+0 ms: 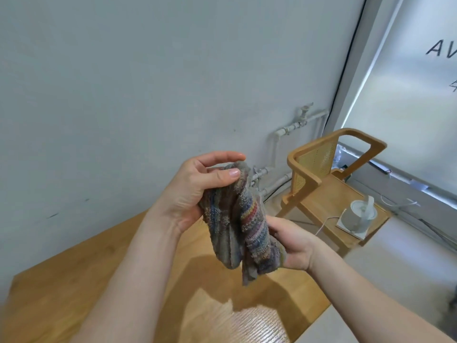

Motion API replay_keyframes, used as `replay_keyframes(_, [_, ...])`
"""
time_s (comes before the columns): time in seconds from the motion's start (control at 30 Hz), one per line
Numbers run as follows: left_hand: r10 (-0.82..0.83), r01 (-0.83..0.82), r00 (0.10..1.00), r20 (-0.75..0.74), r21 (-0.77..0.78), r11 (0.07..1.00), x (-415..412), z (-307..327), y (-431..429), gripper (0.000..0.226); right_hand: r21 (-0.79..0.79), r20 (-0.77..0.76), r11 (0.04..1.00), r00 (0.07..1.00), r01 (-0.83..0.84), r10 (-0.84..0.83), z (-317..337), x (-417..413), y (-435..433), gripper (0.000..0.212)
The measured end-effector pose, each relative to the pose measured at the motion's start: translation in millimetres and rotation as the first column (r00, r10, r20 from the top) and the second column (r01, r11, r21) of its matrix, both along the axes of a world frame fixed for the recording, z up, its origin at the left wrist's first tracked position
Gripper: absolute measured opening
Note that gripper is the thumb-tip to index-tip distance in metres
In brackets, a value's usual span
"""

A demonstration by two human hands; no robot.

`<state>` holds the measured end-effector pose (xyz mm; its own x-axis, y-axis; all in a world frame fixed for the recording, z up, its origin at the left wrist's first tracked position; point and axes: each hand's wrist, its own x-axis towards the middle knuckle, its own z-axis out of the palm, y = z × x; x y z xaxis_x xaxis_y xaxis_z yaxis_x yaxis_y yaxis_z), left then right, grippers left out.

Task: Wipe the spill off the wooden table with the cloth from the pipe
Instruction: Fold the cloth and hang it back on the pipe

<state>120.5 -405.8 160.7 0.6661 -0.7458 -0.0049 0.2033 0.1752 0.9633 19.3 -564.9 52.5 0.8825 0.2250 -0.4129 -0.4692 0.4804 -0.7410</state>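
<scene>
A striped, multicoloured knitted cloth hangs bunched up in the air above the wooden table. My left hand grips its upper part, thumb pressed on top. My right hand holds its lower right side from underneath. White pipes run along the wall behind the cloth. A shiny patch shows on the table near its front edge; I cannot tell whether it is liquid or glare.
A wooden chair with a cane back stands to the right of the table. On its seat sits a white round device with a cable. A frosted window lies beyond it.
</scene>
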Motion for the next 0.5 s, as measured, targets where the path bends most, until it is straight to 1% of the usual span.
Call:
replay_keyframes(0.07, [0.02, -0.02, 1.0, -0.007, 0.017, 1.0, 6.8, 2.0, 6.2, 0.02, -0.077, 0.087, 0.986, 0.987, 0.145, -0.138, 9.3, 8.5, 0.3, 0.035])
replay_keyframes(0.1, [0.054, -0.054, 0.998, -0.018, 0.032, 0.998, 10.7, 1.3, 8.7, 0.018, -0.156, 0.121, 0.959, 0.968, 0.238, -0.22, 14.4, 11.8, -3.2, 0.023])
replay_keyframes(0.13, [0.105, -0.104, 0.994, -0.033, 0.05, 0.993, 14.7, -0.9, 11.0, 0.019, -0.26, 0.16, 0.903, 0.937, 0.343, -0.311, 20.1, 13.5, -8.8, 0.013])
replay_keyframes(0.17, [0.17, -0.166, 0.984, -0.055, 0.066, 0.984, 18.7, -4.5, 12.0, 0.021, -0.346, 0.201, 0.825, 0.894, 0.447, -0.401, 24.5, 14.8, -16.9, 0.007])
replay_keyframes(0.2, [0.243, -0.237, 0.967, -0.077, 0.077, 0.968, 22.6, -9.3, 11.9, 0.022, -0.393, 0.236, 0.75, 0.847, 0.532, -0.477, 28.2, 14.7, -26.4, 0.006])
replay_keyframes(0.23, [0.316, -0.308, 0.943, -0.102, 0.088, 0.947, 26.3, -15.0, 10.9, 0.022, -0.396, 0.262, 0.698, 0.802, 0.596, -0.536, 32.6, 13.5, -35.8, 0.007])
replay_keyframes(0.3, [0.43, -0.415, 0.887, -0.168, 0.117, 0.902, 30.9, -26.3, 5.3, 0.024, -0.329, 0.275, 0.664, 0.741, 0.672, -0.613, 43.0, 11.8, -51.3, 0.005])
replay_keyframes(0.4, [0.527, -0.516, 0.794, -0.302, 0.122, 0.848, 32.2, -42.2, -9.4, 0.027, -0.27, 0.24, 0.675, 0.727, 0.687, -0.643, 56.6, 11.6, -65.4, 0.006])
replay_keyframes(0.5, [0.564, -0.599, 0.71, -0.422, 0.058, 0.798, 33.6, -51.9, -25.8, 0.026, -0.194, 0.168, 0.688, 0.714, 0.7, -0.679, 65.1, 14.3, -75.6, 0.004])
